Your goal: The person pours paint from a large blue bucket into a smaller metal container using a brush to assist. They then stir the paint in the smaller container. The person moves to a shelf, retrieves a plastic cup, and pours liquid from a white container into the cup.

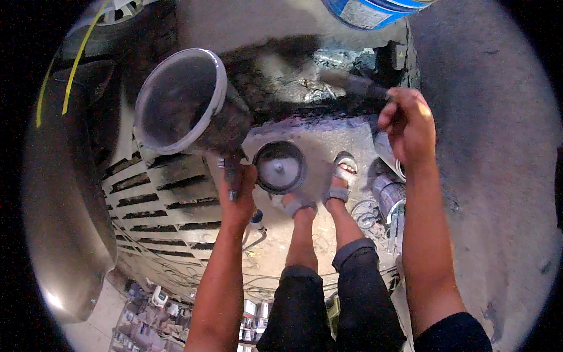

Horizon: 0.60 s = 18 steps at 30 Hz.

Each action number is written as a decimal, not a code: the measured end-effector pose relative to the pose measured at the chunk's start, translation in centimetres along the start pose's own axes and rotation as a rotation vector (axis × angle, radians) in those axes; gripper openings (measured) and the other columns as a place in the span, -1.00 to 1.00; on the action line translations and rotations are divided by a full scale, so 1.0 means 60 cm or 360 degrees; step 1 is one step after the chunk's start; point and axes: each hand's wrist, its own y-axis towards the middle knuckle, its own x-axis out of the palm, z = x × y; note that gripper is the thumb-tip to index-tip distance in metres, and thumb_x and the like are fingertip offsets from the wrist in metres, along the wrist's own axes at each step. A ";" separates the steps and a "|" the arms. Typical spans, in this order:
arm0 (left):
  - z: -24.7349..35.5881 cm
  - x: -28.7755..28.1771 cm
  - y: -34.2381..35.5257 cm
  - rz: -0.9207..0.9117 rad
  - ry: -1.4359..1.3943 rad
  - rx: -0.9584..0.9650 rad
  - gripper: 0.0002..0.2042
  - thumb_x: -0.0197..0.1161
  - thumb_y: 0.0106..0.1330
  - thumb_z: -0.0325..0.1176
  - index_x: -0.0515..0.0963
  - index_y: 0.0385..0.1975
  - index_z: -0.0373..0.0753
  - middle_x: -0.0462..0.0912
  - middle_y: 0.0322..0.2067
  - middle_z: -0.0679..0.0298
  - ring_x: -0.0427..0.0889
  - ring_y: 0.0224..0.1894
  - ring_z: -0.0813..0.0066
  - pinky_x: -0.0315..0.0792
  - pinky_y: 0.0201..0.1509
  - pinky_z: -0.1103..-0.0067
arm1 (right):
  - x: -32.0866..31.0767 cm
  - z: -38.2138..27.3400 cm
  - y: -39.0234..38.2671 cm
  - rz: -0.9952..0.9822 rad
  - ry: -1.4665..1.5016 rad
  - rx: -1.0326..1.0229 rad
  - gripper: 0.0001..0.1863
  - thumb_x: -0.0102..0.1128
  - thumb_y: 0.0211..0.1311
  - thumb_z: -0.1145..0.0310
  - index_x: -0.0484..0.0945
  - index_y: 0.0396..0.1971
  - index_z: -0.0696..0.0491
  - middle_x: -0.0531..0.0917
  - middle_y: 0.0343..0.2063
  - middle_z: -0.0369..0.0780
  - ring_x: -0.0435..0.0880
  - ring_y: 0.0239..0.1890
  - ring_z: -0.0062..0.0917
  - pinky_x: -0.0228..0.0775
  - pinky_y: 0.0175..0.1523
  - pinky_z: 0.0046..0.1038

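2 hands in my head-cam feed, both busy. L hand point(237, 190) has its fingers wrapped round the dark handle under a big open-topped cup point(227, 117), so grasping; pale rim tilted up & left, inside grimy grey. R hand point(412, 126) is out front, fingers pinched on the near end of a dark stick-like tool point(366, 87); far end's blurred, so can't tell its exact kind. Tool sits to the R of the cup, well apart.

On the floor btwn the arms: a round black-rimmed dish point(280, 167) w/ a pale middle & small centre knob, just beside the L sandal point(300, 205). R sandal point(345, 170) is close by. Metal can point(390, 196) lies nr my R forearm, blue bucket point(375, 14) up top. Slatted pallet point(132, 192) on the L, then a grey car body panel point(70, 223).
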 end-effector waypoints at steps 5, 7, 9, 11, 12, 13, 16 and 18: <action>0.004 0.008 0.003 -0.0046 0.0034 -0.0159 -0.87 0.17 0.27 -0.35 0.44 -0.36 -0.26 0.45 -0.51 0.41 0.35 -0.46 0.68 0.25 -0.40 0.65 | -0.044 0.141 0.007 0.0418 -0.0794 -0.0426 -0.68 0.04 0.32 0.22 0.45 -0.08 0.15 0.64 -0.37 -0.19 0.63 -0.42 -0.59 0.44 -0.33 -0.61; 0.007 0.008 -0.003 -0.0056 -0.0008 -0.0084 -0.88 0.15 0.28 -0.35 0.44 -0.38 -0.27 0.44 -0.52 0.40 0.35 -0.47 0.66 0.25 -0.40 0.64 | -0.041 0.192 -0.052 0.0275 -0.0817 -0.0397 -0.67 -0.05 0.37 0.25 0.42 0.02 0.11 0.64 -0.26 -0.19 0.63 -0.32 -0.58 0.46 -0.28 -0.58; 0.009 0.005 -0.003 -0.0059 0.0022 -0.0057 -0.88 0.13 0.28 -0.35 0.44 -0.39 -0.27 0.44 -0.53 0.40 0.35 -0.47 0.64 0.26 -0.40 0.63 | 0.015 0.210 -0.127 0.0192 -0.0314 0.0162 -0.67 0.04 0.32 0.27 0.42 0.00 0.12 0.62 -0.22 -0.21 0.61 -0.26 -0.56 0.47 -0.18 -0.56; 0.016 0.008 -0.009 -0.0099 0.0122 -0.0090 -0.88 0.11 0.28 -0.35 0.44 -0.39 -0.27 0.45 -0.53 0.38 0.36 -0.47 0.63 0.26 -0.39 0.62 | 0.044 0.220 -0.179 0.0101 -0.0081 0.0475 -0.67 0.10 0.28 0.30 0.41 -0.02 0.11 0.58 -0.17 -0.21 0.57 -0.18 -0.56 0.45 -0.10 -0.53; 0.025 0.010 -0.013 -0.0186 0.0165 -0.0057 -0.87 0.11 0.28 -0.34 0.44 -0.39 -0.27 0.45 -0.53 0.38 0.36 -0.48 0.62 0.26 -0.39 0.62 | 0.054 0.221 -0.200 0.0130 0.0025 0.0459 -0.67 0.12 0.26 0.32 0.40 -0.02 0.12 0.56 -0.16 -0.21 0.56 -0.16 -0.56 0.44 -0.08 -0.52; 0.037 0.012 -0.018 -0.0275 0.0210 -0.0023 -0.86 0.11 0.28 -0.33 0.44 -0.39 -0.27 0.45 -0.52 0.37 0.36 -0.48 0.61 0.26 -0.39 0.62 | 0.063 0.223 -0.219 0.0160 0.0133 0.0440 -0.66 0.13 0.25 0.33 0.40 -0.02 0.12 0.55 -0.16 -0.22 0.55 -0.14 -0.55 0.43 -0.06 -0.51; 0.013 -0.002 -0.040 -0.0356 0.0185 -0.0026 -0.84 0.13 0.28 -0.30 0.45 -0.37 -0.28 0.47 -0.50 0.34 0.39 -0.46 0.59 0.29 -0.37 0.61 | 0.073 0.202 -0.253 0.0218 0.0252 0.0427 -0.63 0.17 0.22 0.32 0.39 -0.03 0.14 0.55 -0.17 -0.18 0.54 -0.14 -0.54 0.45 -0.09 -0.50; 0.005 0.018 -0.058 -0.0362 0.0035 -0.0096 -0.82 0.16 0.27 -0.29 0.45 -0.36 -0.29 0.49 -0.48 0.31 0.43 -0.44 0.57 0.33 -0.34 0.59 | 0.043 0.201 -0.271 0.0302 0.0225 0.0405 -0.63 0.19 0.19 0.34 0.39 -0.04 0.15 0.54 -0.18 -0.18 0.54 -0.17 -0.54 0.44 -0.10 -0.50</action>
